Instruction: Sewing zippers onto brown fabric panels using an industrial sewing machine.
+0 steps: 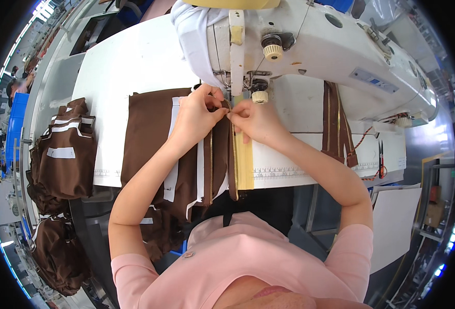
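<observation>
A big white counter (129, 62) sits under everything, with the sewing machine (330, 46) standing on it. To the left of the machine, a wide piece of brown cloth (150, 118) lies flat, and its near end hangs down. A yellow strip (245, 165) lies on the near side of the machine. The left hand (199, 110) and the right hand (256, 121) meet right by the machine's sewing end. Each grip is narrow, pinching a brown zipper strip (232, 165) with gold teeth by its far end. The zipper strip runs from the machine toward the person, and its near end hangs loose. Small scissors (381, 159) lie near the machine's right part, on its near side. The zipper strip could go crooked if its loose end, or the hanging cloth, tugs. Fingers could get hurt if the machine starts now, because they are so close.
</observation>
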Available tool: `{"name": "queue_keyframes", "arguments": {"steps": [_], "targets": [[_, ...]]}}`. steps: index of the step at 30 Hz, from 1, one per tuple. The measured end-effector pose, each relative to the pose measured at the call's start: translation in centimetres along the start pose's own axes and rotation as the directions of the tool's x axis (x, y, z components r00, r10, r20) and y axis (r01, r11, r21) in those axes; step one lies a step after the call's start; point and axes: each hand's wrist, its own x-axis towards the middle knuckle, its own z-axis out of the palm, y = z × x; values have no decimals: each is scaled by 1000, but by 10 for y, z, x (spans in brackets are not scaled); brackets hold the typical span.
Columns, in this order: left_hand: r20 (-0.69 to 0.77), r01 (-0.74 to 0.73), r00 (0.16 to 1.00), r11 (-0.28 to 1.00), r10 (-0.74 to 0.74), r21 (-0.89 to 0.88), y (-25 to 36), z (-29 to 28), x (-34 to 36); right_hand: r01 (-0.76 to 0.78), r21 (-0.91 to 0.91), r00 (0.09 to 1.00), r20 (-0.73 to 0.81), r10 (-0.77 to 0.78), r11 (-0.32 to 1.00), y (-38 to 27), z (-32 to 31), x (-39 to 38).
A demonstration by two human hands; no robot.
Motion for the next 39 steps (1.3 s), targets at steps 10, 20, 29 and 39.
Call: {"name": "queue_keyframes", "arguments": {"steps": [10,20,29,39], "targets": [[-70,-31,997,988,42,149,-16,10,16,457,-864,600,123,-790,212,38,-4,-14],[16,-296,953,918,303,263,-16,-10,27,354,-922,673,135,-727,156,36,-9,-8],[197,-639,754,631,627,440,-29,-5,3,275,-958,715,147,-683,82,24,1,-20],[200,-634,735,551,648,543,-29,1,14,215,-975,695,108,-711,63,26,4,-15]]}}
